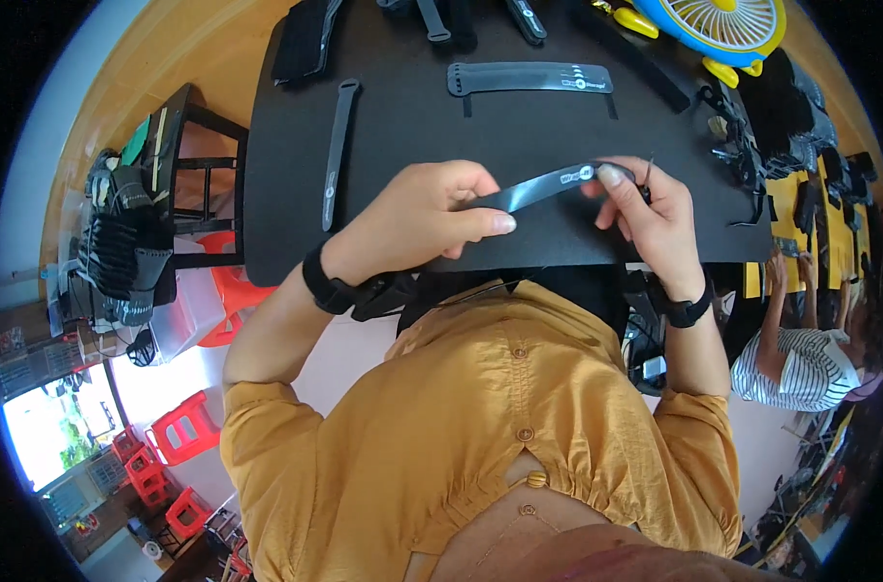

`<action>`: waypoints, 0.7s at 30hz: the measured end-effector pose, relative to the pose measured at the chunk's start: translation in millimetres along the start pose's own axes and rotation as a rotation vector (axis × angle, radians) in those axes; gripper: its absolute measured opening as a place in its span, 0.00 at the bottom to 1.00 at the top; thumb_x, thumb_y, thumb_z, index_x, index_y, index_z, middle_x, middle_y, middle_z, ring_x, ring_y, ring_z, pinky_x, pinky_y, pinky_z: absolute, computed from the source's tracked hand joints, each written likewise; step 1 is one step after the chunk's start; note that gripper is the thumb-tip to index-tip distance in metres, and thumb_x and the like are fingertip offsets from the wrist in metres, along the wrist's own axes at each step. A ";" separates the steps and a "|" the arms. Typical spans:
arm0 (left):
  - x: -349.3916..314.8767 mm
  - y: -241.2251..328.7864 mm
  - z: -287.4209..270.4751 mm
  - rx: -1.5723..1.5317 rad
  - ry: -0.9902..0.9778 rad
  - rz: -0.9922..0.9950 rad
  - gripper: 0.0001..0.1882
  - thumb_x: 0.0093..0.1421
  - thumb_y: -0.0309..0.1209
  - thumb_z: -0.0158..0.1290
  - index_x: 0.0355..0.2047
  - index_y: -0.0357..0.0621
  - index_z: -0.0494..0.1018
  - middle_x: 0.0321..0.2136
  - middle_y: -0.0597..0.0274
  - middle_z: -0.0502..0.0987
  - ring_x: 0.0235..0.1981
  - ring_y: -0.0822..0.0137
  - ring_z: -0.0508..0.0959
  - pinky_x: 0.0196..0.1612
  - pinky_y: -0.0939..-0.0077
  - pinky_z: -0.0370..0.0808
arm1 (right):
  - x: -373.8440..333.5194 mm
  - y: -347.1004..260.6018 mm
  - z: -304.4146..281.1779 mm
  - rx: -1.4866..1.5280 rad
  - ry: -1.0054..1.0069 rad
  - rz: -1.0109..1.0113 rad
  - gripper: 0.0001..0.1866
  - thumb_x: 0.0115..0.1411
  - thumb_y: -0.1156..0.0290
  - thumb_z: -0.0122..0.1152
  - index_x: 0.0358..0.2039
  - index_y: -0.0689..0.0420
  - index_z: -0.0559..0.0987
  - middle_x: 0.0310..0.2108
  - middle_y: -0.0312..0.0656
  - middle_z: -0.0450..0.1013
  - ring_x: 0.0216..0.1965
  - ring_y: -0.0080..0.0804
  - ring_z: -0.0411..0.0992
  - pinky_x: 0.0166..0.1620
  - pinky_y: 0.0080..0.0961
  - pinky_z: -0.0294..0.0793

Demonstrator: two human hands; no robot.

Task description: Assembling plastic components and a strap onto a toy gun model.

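Observation:
A dark grey cable strap point(548, 184) with a white printed mark stretches between my hands above the black table. My left hand point(427, 213) pinches one end between thumb and fingers. At the other end, my right hand point(650, 204) grips the strap with thumb and fingertips. A small, thin dark thing shows by the right fingers, too small to name. Flat on the table to the left lies a single similar strap point(338, 155). Beyond my hands rests a stack of straps point(529, 78), fanned slightly at its right end.
A blue and yellow fan point(718, 24) stands at the far right of the table point(393, 126). Black straps point(305, 44) lie at the far left. Red stools point(184, 427) stand on the floor at left. A person in a striped top point(800, 369) works at the right.

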State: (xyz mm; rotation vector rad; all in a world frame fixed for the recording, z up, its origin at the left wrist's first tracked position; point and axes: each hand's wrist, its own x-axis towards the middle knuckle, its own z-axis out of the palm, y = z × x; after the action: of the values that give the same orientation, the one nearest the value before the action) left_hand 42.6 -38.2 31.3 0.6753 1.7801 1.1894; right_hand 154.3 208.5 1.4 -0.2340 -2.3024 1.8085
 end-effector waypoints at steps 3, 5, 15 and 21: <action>6.4 -7.8 -20.9 0.014 0.030 -0.006 0.10 0.64 0.32 0.55 0.40 0.39 0.74 0.26 0.68 0.76 0.22 0.80 0.72 0.25 0.87 0.68 | 13.1 0.7 -17.9 -0.067 -0.024 0.167 0.10 0.64 0.66 0.63 0.38 0.60 0.80 0.24 0.33 0.76 0.19 0.14 0.68 0.23 0.11 0.66; 9.5 -8.4 -32.7 -0.027 0.105 -0.050 0.11 0.65 0.34 0.54 0.41 0.39 0.75 0.28 0.66 0.78 0.23 0.80 0.73 0.25 0.88 0.70 | 26.2 -2.3 -30.6 -0.026 0.000 0.287 0.09 0.62 0.65 0.65 0.34 0.57 0.79 0.23 0.31 0.75 0.19 0.12 0.69 0.19 0.09 0.62; 76.0 -1.4 -88.4 0.183 0.186 -0.079 0.13 0.65 0.38 0.54 0.39 0.40 0.76 0.23 0.68 0.78 0.19 0.81 0.74 0.21 0.89 0.69 | 103.2 22.1 -64.6 -0.144 -0.085 0.314 0.09 0.64 0.63 0.62 0.35 0.55 0.79 0.23 0.28 0.74 0.18 0.10 0.66 0.19 0.08 0.59; 93.8 -10.3 -97.4 0.268 0.197 -0.154 0.13 0.64 0.38 0.56 0.34 0.39 0.78 0.22 0.68 0.78 0.19 0.80 0.75 0.20 0.87 0.70 | 122.3 22.9 -64.9 -0.276 -0.101 0.432 0.10 0.62 0.61 0.64 0.34 0.54 0.79 0.21 0.27 0.71 0.19 0.10 0.66 0.19 0.09 0.58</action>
State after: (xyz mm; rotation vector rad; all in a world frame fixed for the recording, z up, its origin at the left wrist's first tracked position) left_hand -87.4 -10.7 4.5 0.5750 2.1415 0.9493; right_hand 52.7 305.3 1.6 -0.7514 -2.7370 1.6952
